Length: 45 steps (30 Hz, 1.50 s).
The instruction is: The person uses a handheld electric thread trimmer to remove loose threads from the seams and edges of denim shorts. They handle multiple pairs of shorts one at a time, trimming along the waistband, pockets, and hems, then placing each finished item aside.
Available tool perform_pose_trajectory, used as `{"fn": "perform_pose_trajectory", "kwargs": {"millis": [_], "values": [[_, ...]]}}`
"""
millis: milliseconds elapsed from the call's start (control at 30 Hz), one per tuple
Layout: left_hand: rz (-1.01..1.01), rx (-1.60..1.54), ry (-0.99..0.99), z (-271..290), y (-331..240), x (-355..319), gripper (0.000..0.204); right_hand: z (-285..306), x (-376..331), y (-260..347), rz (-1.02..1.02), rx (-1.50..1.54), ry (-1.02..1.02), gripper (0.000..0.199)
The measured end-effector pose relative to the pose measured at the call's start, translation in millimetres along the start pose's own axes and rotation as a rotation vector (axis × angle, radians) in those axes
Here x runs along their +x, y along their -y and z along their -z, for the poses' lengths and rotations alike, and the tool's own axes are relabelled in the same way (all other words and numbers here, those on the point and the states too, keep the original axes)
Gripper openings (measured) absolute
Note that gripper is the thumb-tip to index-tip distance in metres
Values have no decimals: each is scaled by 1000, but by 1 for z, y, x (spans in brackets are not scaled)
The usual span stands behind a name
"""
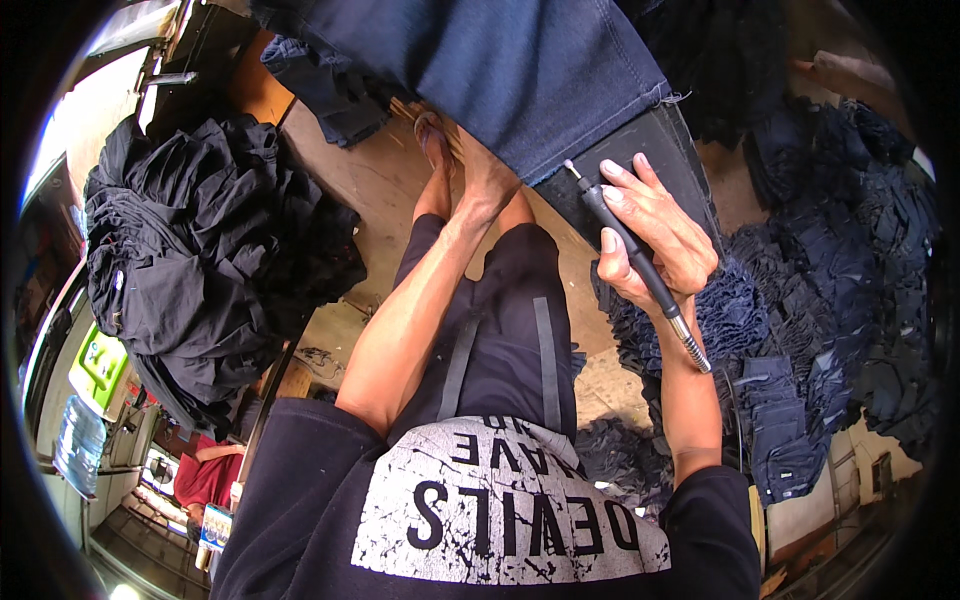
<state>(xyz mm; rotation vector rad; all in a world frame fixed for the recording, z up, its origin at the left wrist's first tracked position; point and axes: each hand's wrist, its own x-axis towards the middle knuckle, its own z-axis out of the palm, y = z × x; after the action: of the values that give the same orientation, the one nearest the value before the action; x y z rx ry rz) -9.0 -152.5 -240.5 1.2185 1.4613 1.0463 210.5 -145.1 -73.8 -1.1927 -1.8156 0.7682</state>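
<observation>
My right hand [660, 225] grips a slim black rotary-tool handpiece [625, 235] with a metal spring at its rear end. The tool's small pale tip points at the hem of a dark blue denim garment [480, 70], close to it; I cannot tell whether they touch. The denim lies stretched over a flat black board [640, 145], with loose threads at its right corner. My left hand [487, 180] reaches to the lower edge of the denim, its fingers hidden by the cloth and the angle.
A big heap of black garments [200, 260] rises on the left. Stacks of folded dark jeans [800, 280] fill the right side. More dark denim [320, 90] hangs at the upper left. Another person in a red shirt [208, 470] is far off at the lower left.
</observation>
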Motion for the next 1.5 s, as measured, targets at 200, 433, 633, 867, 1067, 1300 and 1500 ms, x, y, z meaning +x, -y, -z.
{"fn": "perform_pose_trajectory", "kwargs": {"millis": [200, 433, 633, 867, 1067, 1300, 1500], "values": [[-30, -6, 4, -2, 2, 7, 47, 0, -1, -2, -13, -15, -36, 32], [-23, 0, 1, -5, 1, 9, 45, 1, -2, -2, -56, -33, -60, 34], [-18, -14, -1, -9, 2, 11, 50, 0, -2, -3, -64, -55, -94, 33], [-18, -27, -12, -13, 4, 12, 56, 3, -2, -1, -85, -61, -91, 35], [-13, -41, -21, -16, 5, 13, 61, 0, -1, -2, -104, -57, -138, 35], [-7, -56, -26, -17, 4, 13, 67, 0, -2, -5, -116, -73, -165, 33], [-2, -63, -31, -20, 5, 13, 72, 0, -1, -7, -125, -76, -180, 33]]}}
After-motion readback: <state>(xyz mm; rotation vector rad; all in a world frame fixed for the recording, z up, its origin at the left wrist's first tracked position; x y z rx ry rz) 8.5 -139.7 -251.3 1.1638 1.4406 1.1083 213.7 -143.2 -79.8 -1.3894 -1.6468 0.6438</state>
